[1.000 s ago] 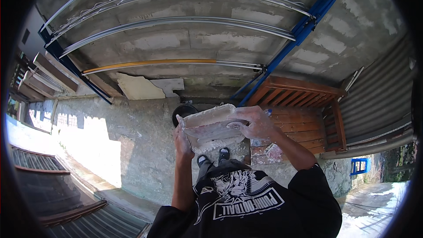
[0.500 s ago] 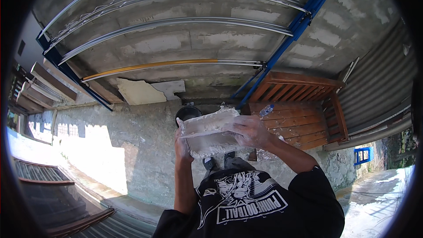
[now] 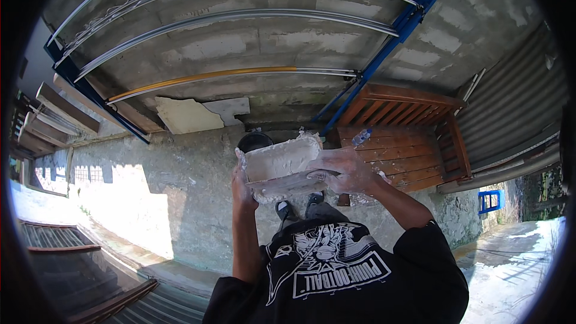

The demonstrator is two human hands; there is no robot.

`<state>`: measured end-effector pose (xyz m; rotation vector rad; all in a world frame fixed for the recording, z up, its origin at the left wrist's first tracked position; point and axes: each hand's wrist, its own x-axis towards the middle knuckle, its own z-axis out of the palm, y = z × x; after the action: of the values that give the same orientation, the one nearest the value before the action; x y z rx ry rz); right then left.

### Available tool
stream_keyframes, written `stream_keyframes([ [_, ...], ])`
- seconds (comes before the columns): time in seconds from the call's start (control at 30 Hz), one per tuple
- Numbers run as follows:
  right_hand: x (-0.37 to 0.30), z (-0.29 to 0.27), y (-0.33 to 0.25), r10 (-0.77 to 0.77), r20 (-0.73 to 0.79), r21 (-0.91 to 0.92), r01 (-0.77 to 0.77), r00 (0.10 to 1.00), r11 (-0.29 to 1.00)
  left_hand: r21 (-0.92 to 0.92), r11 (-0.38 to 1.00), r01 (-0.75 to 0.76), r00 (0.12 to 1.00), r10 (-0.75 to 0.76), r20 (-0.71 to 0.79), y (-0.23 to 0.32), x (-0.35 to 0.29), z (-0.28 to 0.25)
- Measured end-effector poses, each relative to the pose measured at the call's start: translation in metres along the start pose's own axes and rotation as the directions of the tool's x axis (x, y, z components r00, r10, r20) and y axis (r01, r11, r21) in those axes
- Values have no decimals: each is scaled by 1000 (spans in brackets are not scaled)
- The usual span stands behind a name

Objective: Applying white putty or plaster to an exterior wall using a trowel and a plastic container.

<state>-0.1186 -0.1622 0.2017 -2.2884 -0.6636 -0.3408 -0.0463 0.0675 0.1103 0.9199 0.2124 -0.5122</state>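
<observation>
In front of my body I hold a rectangular, trough-like container (image 3: 285,188), crusted with whitish plaster-like paste along its rim and walls. Its hollow inside faces up and away from me, smeared with the same pale stuff. My left hand (image 3: 239,185) grips the left end, fingers up along the side. Around the right end closes my right hand (image 3: 345,170), its fingers over the near edge; a thin dark edge shows by them, and I cannot make out what it is. Both hands are dusted white. A black bucket (image 3: 254,140) stands on the floor just beyond the container.
A brown wooden bench (image 3: 402,155) with a plastic bottle (image 3: 362,137) on it stands right. A blue-framed drying rack (image 3: 384,54) leans along the block wall. Broken pale board (image 3: 187,116) rests against the wall. A small blue stool (image 3: 490,201) is far right.
The container has tilted, so more of its inside now shows and its near side looks narrower. Both hands keep hold of it. The whole view has shifted slightly.
</observation>
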Motion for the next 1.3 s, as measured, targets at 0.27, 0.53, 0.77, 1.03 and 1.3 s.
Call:
stream_keyframes([
  [0.27, 11, 12, -2, 28, -103, -32, -32, 994, 999, 1, 999, -44, 998, 44, 35, 1, 6, -10],
  [0.53, 21, 6, 3, -30, -245, -35, 22, 969, 999, -101, 994, -33, 996, 41, 79, 9, 1, 1],
  [0.77, 22, 16, 11, -146, -149, -177, 119, 978, 977, 6, 1000, -3, 999, 4, -38, 6, 4, 2],
  [1.03, 3, 20, 14, -141, -82, -66, 136, 987, 989, -38, 998, -42, 998, 40, -50, 3, 11, -9],
  [1.3, 13, 22, 17, -221, -73, -247, 197, 973, 949, -52, 997, -60, 998, 61, 8, 1, 16, -9],
])
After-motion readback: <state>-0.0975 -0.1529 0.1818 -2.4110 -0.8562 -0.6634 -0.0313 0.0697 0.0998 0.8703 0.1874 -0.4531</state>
